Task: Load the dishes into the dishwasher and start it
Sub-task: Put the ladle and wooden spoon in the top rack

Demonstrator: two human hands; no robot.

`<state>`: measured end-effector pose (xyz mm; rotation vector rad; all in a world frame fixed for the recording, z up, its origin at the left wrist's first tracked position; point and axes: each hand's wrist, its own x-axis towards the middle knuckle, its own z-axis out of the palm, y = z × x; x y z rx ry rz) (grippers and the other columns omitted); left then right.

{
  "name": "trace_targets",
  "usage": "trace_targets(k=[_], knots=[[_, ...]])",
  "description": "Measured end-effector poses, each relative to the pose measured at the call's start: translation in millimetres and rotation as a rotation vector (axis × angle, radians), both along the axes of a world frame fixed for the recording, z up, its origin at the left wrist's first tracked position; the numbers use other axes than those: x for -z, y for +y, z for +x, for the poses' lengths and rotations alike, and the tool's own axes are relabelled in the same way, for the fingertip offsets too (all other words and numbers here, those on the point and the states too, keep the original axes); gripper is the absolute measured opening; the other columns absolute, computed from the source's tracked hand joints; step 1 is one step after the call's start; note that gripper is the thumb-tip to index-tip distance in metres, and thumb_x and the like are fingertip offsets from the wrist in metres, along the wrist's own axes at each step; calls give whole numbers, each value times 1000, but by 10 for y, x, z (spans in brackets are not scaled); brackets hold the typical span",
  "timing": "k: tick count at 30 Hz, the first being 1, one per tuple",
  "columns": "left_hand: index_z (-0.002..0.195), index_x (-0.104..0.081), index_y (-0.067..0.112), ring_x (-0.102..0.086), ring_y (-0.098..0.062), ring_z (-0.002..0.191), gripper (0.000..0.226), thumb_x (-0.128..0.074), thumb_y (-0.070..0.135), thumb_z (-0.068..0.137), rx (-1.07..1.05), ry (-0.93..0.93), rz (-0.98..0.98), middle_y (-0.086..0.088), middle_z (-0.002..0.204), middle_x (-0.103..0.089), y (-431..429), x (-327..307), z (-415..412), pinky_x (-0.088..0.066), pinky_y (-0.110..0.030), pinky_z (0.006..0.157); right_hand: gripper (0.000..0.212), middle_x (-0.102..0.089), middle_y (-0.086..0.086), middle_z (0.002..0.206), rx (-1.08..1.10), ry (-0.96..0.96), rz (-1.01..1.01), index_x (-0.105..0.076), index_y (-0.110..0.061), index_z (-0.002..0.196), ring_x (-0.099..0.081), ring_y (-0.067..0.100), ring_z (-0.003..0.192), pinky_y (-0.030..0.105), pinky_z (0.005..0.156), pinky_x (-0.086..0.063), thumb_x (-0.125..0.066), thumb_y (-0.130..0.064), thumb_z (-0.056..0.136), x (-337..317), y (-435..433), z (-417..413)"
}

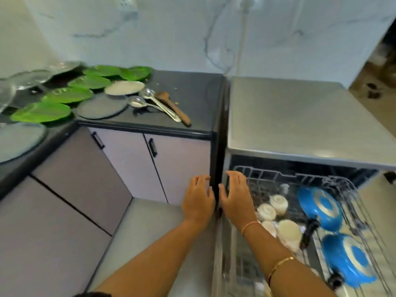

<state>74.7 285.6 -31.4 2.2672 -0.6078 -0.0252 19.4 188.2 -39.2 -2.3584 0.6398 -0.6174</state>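
Observation:
The dishwasher [300, 116] stands open at the right with its wire rack [334, 183] pulled out. In the rack sit two blue pans [321, 207] and several white cups [278, 203]. My left hand [198, 199] and my right hand [236, 197] hover side by side with relaxed fingers and hold nothing; the right one is over the rack's left edge, the left one in front of the cabinet corner. On the dark counter [192, 93] lie several green plates [64, 95], a dark plate [101, 107], a pale plate [124, 87], two steel spoons [150, 99] and a wooden spatula [173, 108].
Glass plates [32, 76] lie at the counter's far left. Cabinet doors [128, 159] with black handles stand below the counter. A white cable [243, 35] hangs down the marble wall. The grey floor [150, 228] lies under my arms.

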Motion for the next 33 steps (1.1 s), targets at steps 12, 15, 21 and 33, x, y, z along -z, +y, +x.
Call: trace_targets(k=[12, 15, 21, 33], knots=[[121, -54, 15, -57, -20, 99, 29, -51, 15, 92, -111, -49, 15, -4, 122, -50, 1299, -540, 2264, -46, -28, 73, 35, -47, 8, 124, -61, -28, -6, -48, -10, 126, -50, 21, 110, 30, 92, -45, -51, -17, 92, -569, 918, 2174], [122, -53, 14, -56, -19, 100, 29, -50, 17, 93, -101, -12, 21, -5, 126, -48, 1333, -560, 2485, -47, -27, 76, 32, -50, 6, 122, -73, 4, -42, -49, -12, 125, -49, 21, 112, 31, 93, -45, -50, -17, 93, -630, 932, 2423], [117, -56, 17, -56, -17, 101, 25, -50, 17, 93, -64, 6, 11, -3, 124, -49, 1219, -539, 2751, -42, -24, 74, 31, -55, 11, 120, -29, 51, -144, -53, -8, 122, -51, 26, 110, 37, 94, -45, -46, -13, 93, -743, 681, 2831], [115, -57, 17, -57, -16, 94, 25, -49, 16, 91, -105, 72, -21, 0, 117, -55, 365, -624, 3821, -48, -30, 79, 28, -52, 13, 122, 12, 318, -96, -49, -11, 121, -47, 34, 113, 42, 92, -39, -42, -20, 94, -768, -266, 4145]])
